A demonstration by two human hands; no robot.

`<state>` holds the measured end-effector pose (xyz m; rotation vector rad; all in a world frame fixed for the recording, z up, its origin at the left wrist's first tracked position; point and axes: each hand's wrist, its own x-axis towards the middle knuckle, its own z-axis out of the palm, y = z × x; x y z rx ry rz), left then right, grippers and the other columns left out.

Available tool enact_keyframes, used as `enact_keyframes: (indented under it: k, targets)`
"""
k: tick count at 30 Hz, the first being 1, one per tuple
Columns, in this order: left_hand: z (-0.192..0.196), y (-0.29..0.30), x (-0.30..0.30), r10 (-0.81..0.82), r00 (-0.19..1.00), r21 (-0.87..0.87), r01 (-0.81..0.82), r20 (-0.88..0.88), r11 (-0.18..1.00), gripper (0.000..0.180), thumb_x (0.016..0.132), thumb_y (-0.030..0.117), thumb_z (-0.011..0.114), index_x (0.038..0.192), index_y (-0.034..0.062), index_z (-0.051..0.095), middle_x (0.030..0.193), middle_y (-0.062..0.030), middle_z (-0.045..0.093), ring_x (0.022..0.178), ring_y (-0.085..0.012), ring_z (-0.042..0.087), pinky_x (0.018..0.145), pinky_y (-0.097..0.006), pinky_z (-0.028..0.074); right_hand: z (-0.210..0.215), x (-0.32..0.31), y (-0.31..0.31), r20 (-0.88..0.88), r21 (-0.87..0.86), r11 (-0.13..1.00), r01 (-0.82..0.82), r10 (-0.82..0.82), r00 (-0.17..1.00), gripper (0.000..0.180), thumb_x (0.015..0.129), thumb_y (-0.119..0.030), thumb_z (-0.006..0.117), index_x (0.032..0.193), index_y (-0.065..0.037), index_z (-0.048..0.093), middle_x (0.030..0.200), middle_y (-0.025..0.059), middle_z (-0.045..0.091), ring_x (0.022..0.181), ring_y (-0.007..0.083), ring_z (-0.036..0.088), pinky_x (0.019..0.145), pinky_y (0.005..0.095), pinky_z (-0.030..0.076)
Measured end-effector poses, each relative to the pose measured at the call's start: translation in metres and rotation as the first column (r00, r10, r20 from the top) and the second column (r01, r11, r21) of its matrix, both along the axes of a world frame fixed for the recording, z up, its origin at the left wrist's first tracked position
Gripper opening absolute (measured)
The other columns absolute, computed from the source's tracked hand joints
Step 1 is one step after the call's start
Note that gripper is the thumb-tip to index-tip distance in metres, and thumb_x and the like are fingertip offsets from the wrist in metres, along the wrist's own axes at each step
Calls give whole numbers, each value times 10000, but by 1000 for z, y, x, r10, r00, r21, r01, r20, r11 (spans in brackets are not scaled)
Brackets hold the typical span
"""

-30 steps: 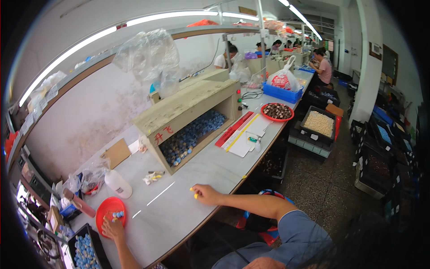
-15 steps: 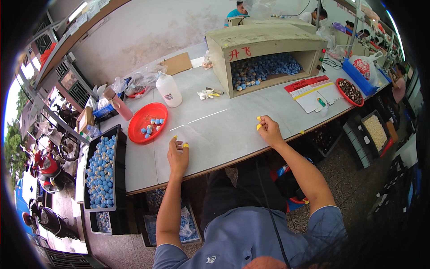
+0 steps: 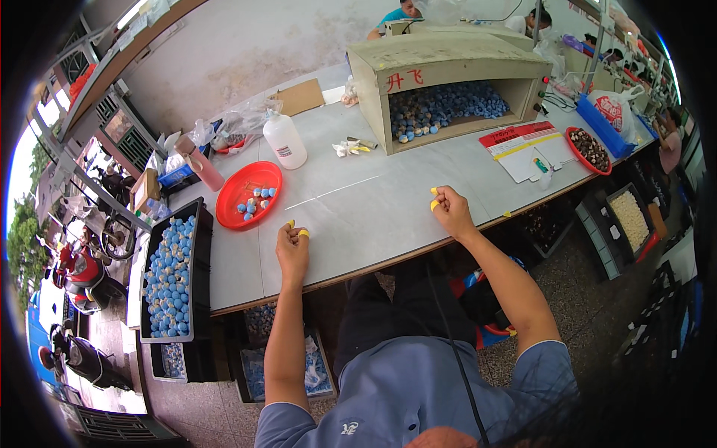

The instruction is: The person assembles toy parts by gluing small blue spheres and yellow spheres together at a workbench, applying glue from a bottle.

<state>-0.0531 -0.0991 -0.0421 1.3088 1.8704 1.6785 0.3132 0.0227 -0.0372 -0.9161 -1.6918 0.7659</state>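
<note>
Head view: both hands rest on the grey surface point(image 3: 373, 201), the left hand point(image 3: 293, 250) loosely curled with yellow caps on its fingertips and holding nothing visible, the right hand point(image 3: 450, 209) curled into a narrow grip, and whether it pinches anything I cannot tell. Nearest the left hand, just beyond it, lies a round red dish point(image 3: 249, 194) holding a few small blue pieces, and at the surface's left edge a long black tray point(image 3: 173, 272), its long axis running toward and away from the person, is full of blue pieces. Further back, an open-fronted beige box point(image 3: 448, 63) holds a heap of blue pieces, with a white bottle point(image 3: 284, 140) standing upright to its left.
</note>
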Motion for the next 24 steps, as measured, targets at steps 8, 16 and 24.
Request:
enact_keyframes:
  k: [8,16,24]
  targets:
    - [0,-7,-6,-18,1000,-22,18,13,1000,418,901,63,600,1271,-94,483,982,-89,641,838,-107,596,756,-234,489,-14,1,-31,-143,97,994,57,-43,989,104,857,-27,594,944,24,620,690,20,561,581,55,479,521,220,386]
    - [-4,-3,-6,-42,999,-8,42,18,999,396,924,79,595,1271,-83,490,982,-79,638,824,-102,590,755,-234,489,-64,-16,-140,569,-1,952,-306,253,782,486,756,-38,554,1241,-76,548,1224,180,560,1296,357,406,1069,496,322]
    - [3,0,-8,-65,998,-69,63,-19,996,403,937,86,594,1277,-103,488,983,-73,642,807,-86,590,745,-227,501,-69,36,-171,259,231,962,-142,80,962,206,816,31,621,1016,11,575,1097,157,643,1111,375,609,932,422,522]
